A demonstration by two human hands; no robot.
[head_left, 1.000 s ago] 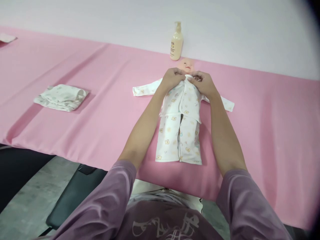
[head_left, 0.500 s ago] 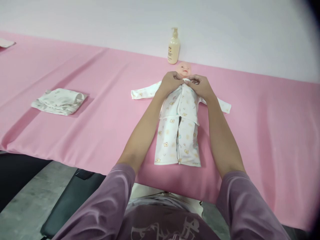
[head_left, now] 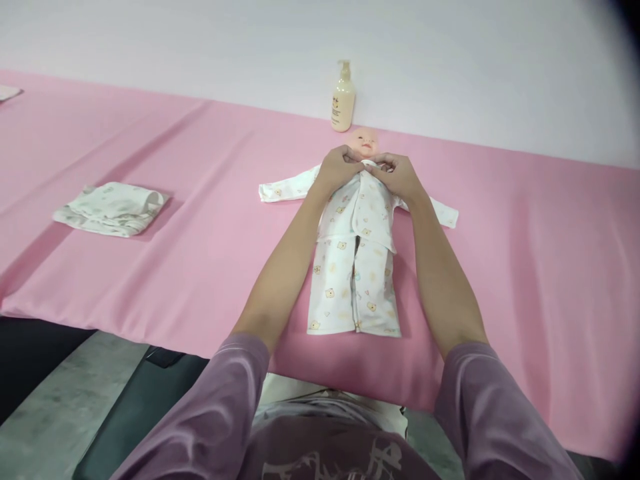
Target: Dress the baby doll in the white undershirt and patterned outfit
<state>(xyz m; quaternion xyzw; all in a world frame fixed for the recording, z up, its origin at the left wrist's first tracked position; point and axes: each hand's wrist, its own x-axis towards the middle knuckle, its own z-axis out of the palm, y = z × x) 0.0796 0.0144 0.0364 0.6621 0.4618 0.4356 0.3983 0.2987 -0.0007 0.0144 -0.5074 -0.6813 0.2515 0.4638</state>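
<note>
A baby doll [head_left: 365,141] lies on its back, its head toward the wall. It wears a white jacket [head_left: 373,207] with a small bear print, the sleeves spread to both sides, and matching trousers [head_left: 330,287] whose legs point toward me. At the neck, my left hand [head_left: 341,167] pinches one side of the jacket's collar. Close beside it, my right hand [head_left: 395,173] has its fingers closed on the other side of the collar. The fingertips nearly meet under the doll's chin, and they hide the fastening there.
A cream pump bottle [head_left: 343,103] stands behind the doll's head by the white wall. Folded printed cloth [head_left: 113,208] lies to the left on the pink table cover [head_left: 210,267]. Another cloth [head_left: 7,92] shows at the far left edge. A dark chair [head_left: 135,407] stands below the table's front edge.
Both hands stay at the collar with hardly any movement. The whole view has shifted slightly, so things appear a little lower and further left.
</note>
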